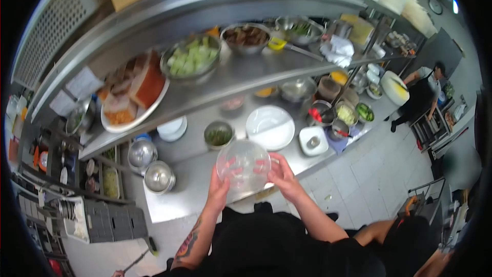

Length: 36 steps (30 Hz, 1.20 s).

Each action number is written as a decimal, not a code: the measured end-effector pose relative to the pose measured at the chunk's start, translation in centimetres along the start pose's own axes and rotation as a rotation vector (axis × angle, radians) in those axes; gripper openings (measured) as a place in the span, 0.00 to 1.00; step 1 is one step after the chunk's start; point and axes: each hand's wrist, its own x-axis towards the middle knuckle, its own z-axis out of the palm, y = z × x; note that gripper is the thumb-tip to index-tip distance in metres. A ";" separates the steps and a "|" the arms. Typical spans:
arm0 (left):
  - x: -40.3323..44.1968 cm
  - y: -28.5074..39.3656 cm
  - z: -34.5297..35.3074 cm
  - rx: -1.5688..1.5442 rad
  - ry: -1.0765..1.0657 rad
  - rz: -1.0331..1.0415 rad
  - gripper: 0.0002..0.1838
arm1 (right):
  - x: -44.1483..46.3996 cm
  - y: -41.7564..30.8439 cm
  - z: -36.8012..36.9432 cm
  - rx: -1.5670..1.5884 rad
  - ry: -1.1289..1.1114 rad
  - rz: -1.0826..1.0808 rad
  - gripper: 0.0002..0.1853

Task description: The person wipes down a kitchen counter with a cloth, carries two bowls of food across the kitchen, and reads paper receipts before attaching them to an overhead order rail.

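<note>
A clear round plastic container is held between my two hands above the front edge of the steel counter. My left hand grips its left side, the fingers showing through the plastic. On the opposite side my right hand has its fingers round the wall. Just behind the container are a metal bowl of green herbs and a large white bowl. No food can be made out inside the container.
Stacked metal bowls stand at the counter's left. A white square container and small vegetable bowls are on the right. The shelf bears a meat platter and chopped vegetables. One person stands far right; another is close at lower right.
</note>
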 end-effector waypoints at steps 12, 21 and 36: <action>2.4 2.7 2.1 0.295 -0.297 0.007 0.51 | 1.0 -28.6 -1.9 -0.259 0.428 -1.248 0.36; -5.4 -0.2 -4.2 0.696 -0.115 -0.016 0.50 | 15.3 -54.7 9.5 -1.271 0.673 -1.990 0.43; -15.4 -3.8 -13.1 0.646 0.324 -0.096 0.46 | 18.5 -56.1 13.1 -1.815 0.258 -1.619 0.44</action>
